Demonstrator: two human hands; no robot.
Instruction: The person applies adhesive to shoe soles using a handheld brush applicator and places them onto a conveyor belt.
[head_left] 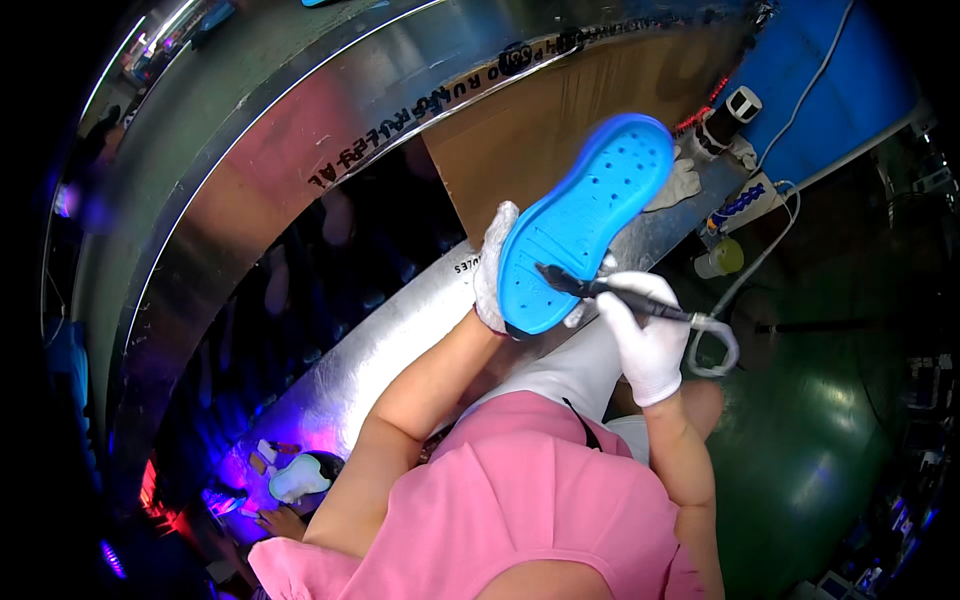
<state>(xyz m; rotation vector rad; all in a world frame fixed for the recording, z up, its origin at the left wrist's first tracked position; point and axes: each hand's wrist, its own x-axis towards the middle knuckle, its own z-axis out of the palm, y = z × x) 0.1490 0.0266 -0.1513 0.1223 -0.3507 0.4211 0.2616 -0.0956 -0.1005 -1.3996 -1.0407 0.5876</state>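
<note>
A bright blue shoe sole [590, 200] with a raised rim and small round holes is held up in front of me. My left hand [490, 265], in a white glove, grips it along the left edge of its lower end, partly hidden behind it. My right hand [645, 340], also gloved in white, is closed on a black brush [622, 294] with a pale tube at its back end. The brush's dark tip lies over the inside of the sole near its lower end; whether it touches cannot be made out.
Beyond the sole are a metal bench edge [350, 375] and a brown cardboard sheet [500, 150]. White gloves [675, 185] and a dark cup-like container [735, 110] lie at the upper right, near a yellow-lidded jar [720, 258]. Another person's hand [283, 522] is at lower left.
</note>
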